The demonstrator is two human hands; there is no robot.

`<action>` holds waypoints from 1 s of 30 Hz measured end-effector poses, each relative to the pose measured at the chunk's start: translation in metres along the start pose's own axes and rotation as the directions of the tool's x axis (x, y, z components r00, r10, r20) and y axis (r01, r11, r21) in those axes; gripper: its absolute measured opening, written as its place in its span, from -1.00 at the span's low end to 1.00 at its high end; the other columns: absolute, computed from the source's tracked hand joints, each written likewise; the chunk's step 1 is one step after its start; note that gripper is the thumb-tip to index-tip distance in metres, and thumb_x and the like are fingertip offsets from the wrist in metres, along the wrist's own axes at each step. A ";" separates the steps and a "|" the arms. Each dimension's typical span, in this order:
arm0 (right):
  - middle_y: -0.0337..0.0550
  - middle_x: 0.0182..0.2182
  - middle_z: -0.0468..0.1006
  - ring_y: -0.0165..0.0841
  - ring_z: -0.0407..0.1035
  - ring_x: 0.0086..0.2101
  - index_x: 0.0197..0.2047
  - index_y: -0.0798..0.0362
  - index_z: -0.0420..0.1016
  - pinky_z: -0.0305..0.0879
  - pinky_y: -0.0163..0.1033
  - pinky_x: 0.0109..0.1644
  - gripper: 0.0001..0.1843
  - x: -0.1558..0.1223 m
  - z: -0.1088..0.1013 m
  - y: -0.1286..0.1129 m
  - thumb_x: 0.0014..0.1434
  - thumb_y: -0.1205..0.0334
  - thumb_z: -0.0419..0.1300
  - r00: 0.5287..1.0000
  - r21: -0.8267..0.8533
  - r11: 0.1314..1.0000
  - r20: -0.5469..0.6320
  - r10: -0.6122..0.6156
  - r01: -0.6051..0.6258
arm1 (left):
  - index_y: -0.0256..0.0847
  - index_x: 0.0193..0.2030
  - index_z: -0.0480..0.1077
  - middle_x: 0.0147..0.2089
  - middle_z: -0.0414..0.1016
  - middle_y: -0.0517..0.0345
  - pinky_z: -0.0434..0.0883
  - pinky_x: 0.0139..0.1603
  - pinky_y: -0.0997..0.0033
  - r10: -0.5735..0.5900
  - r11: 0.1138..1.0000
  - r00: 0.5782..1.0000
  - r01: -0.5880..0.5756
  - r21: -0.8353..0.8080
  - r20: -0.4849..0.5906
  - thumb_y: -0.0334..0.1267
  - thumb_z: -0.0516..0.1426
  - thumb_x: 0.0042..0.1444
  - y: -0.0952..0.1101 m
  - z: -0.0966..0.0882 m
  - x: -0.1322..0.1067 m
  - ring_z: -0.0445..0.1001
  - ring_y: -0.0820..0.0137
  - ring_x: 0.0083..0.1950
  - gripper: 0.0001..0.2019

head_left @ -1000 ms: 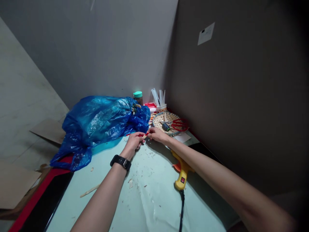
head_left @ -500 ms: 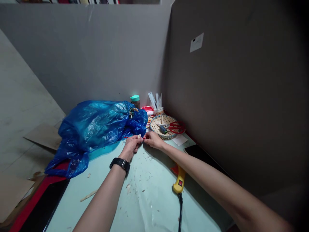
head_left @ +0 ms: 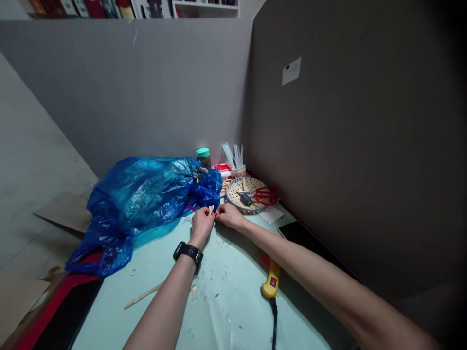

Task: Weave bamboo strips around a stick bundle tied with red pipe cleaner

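Hands meet at the far end of the bench (head_left: 226, 311), right against the blue plastic bag (head_left: 146, 199). My left hand (head_left: 202, 223), the one with the watch (head_left: 188, 252), has its grip pinched shut on a small pale sliver (head_left: 210, 209) that pokes up just above the fingertips. My right hand (head_left: 228, 216) is touching it from the other side, grip closed on a red strand (head_left: 216, 214) that runs between the two hands. It's tiny at this range, so I think it's thread or thin ribbon, but I can't swear to it.

Handling-wise, I'd guess the sliver is featherlight, stiff and easy to snap, so hold it low near the base with the fingertips, not at the thin tip. The strand looks limp and probably slippery, so pinch it close to the sliver.

Just behind the right hand sits a woven basket (head_left: 233, 201) with red scissors (head_left: 266, 194) in it, and beyond that a cup (head_left: 240, 170) and a green-lidded jar (head_left: 203, 155). A yellow glue gun (head_left: 270, 284) lies under my right forearm, near a dark phone (head_left: 306, 236). Scraps litter the bench, including a long wood strip (head_left: 142, 295).
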State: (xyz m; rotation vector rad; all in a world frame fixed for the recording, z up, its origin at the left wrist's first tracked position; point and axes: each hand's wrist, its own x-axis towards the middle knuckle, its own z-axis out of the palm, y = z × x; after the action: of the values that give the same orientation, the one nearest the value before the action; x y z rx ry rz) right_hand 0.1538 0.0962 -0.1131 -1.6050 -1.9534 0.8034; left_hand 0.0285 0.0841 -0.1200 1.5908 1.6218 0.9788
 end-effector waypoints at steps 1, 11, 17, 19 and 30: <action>-0.16 -0.44 0.49 -0.40 0.37 -0.38 -0.37 0.15 0.45 0.21 -0.34 -0.34 -0.87 -0.003 0.000 -0.002 0.10 0.25 0.20 1.000 -0.026 1.000 -0.026 0.001 -0.002 | -0.27 -0.36 0.40 -0.37 0.45 0.15 0.34 -0.26 0.36 0.017 0.999 1.000 -0.016 0.033 -0.024 -0.24 0.16 0.11 0.000 0.000 0.000 0.43 0.38 -0.29 -0.87; -0.04 -0.43 0.55 -0.29 0.42 -0.32 -0.41 0.10 0.51 0.17 -0.34 -0.33 -0.87 -0.019 -0.004 -0.011 -0.01 0.29 0.13 0.997 -0.092 0.994 -0.042 0.063 -0.066 | -0.18 -0.45 0.36 -0.46 0.43 0.12 0.13 -0.42 0.47 0.066 0.997 0.996 -0.064 0.036 -0.066 -0.34 0.13 -0.07 0.004 -0.003 -0.005 0.37 0.33 -0.36 -1.00; -0.10 -0.53 0.52 -0.35 0.42 -0.41 -0.41 0.13 0.52 0.21 -0.38 -0.39 -0.84 -0.016 -0.005 -0.007 0.00 0.27 0.14 0.994 -0.030 0.994 0.013 0.110 -0.110 | -0.22 -0.28 0.34 -0.63 0.26 0.34 0.07 -0.61 0.55 -0.053 0.975 0.998 0.059 -0.215 0.034 -0.40 0.14 -0.15 0.000 0.000 -0.012 0.16 0.54 -0.67 -0.78; -0.14 -0.53 0.52 -0.37 0.42 -0.44 -0.37 0.12 0.52 0.21 -0.40 -0.42 -0.85 -0.017 -0.005 -0.008 -0.02 0.25 0.17 0.993 -0.015 0.994 0.045 0.105 -0.104 | -0.24 -0.26 0.33 -0.65 0.21 0.38 0.03 -0.64 0.57 -0.082 0.953 0.995 0.094 -0.288 0.054 -0.45 0.13 -0.20 0.000 0.000 -0.015 0.09 0.58 -0.71 -0.73; -0.21 -0.46 0.55 -0.51 0.35 -0.56 -0.31 0.11 0.52 0.20 -0.47 -0.53 -0.81 -0.014 -0.015 -0.009 0.07 0.22 0.13 0.977 0.038 0.998 0.209 0.034 -0.043 | -0.27 -0.17 0.35 -0.67 0.19 0.42 -0.06 -0.69 0.61 -0.166 0.878 0.984 0.175 -0.445 0.061 -0.52 0.13 -0.24 0.003 -0.003 -0.017 0.04 0.63 -0.73 -0.61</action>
State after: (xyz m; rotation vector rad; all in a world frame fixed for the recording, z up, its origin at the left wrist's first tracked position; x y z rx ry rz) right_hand 0.1601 0.0831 -0.0961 -1.5928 -2.0375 1.0600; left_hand 0.0285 0.0669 -0.1164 1.1204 1.3658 1.1374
